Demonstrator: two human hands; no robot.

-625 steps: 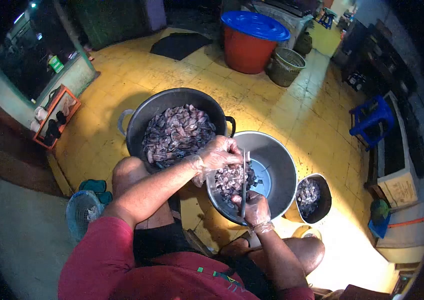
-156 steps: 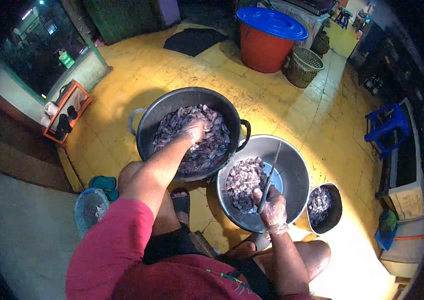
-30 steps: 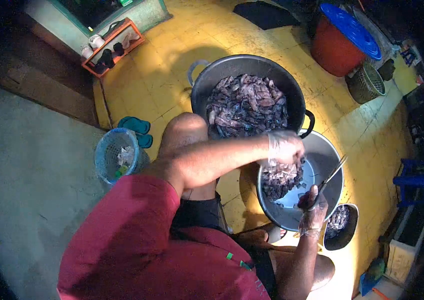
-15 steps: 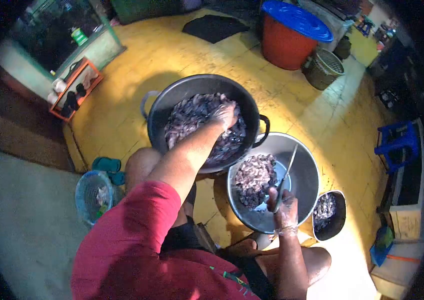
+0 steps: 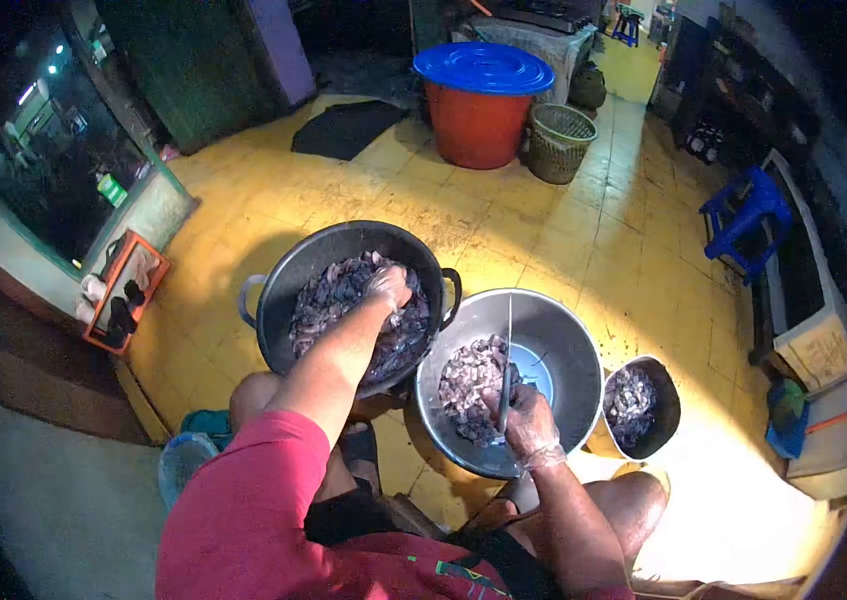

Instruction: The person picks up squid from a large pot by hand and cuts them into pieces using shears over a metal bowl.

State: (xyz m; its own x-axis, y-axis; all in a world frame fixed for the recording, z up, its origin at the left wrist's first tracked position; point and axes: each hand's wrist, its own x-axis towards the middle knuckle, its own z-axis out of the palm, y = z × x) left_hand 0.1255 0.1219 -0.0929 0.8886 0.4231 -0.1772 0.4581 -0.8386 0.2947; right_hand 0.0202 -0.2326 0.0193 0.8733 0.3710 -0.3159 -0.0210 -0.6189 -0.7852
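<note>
The right hand (image 5: 531,424) clamps a knife (image 5: 510,345), basin (image 5: 572,372) beneath; dark pieces (image 5: 329,300) surround the left hand (image 5: 390,288), finger closure unclear.

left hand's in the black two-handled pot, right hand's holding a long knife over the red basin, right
The basin is grey, not red, in the head view; the left hand is in the black two-handled pot, and the right hand holds the long knife.

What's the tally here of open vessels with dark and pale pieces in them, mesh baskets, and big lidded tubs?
Open vessels with pieces: 3 (black pot, grey basin, small oval bin)
Mesh baskets: 2 (green basket, light blue basket)
Big lidded tubs: 1 (red tub)
Total: 6
</note>
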